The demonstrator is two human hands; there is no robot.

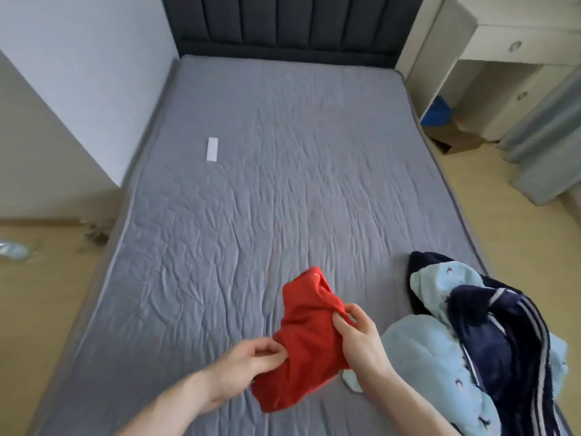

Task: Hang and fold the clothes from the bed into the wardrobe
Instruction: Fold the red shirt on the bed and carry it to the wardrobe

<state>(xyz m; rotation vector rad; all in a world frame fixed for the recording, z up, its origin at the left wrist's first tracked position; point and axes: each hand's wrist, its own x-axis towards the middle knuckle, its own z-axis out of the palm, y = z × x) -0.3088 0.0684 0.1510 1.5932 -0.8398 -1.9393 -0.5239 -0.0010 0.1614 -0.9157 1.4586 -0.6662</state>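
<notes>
- Left hand (243,363): fingers curled, pinching the lower left edge of the red garment (306,344). Bare forearm comes in from the bottom edge.
- Right hand (358,335): thumb and fingertips pinch a bunched fold at the garment's upper right side.
- Red garment: small, soft matte fabric, plain red, crumpled. Held between both hands over the near part of the bed (251,199); lower end sags toward the sheet, can't tell whether it touches. Upper end shows an opening with a thin pale trim mark; garment type unclear.
- Just right of the hands: heap of clothes on the bed's near right corner. Pale blue fleece (440,366), fluffy, with small dark printed motifs, lies under and around a navy garment (503,338), plush-looking, with white stripes running along it. Pile is loose, unfolded, partly spilling past the mattress edge. A corner of the blue fleece pokes out beside the right wrist, close to the red piece.
- Bed surface: grey-blue quilted cover, heavily wrinkled, flat rectangle.
- Mid-bed, left: small white rectangular label (212,148) lying flat, well apart from the clothes.
- Far end: dark padded headboard (289,23) with vertical channels.
- Left of bed: white panel (85,70) tight against the mattress side; tan floor with some scattered debris beyond.
- Far right: white cabinet unit (509,51) with round pulls and an open niche; something blue (438,111) sits on the floor in it. Grey-blue curtain (547,133) hangs beside it.
</notes>
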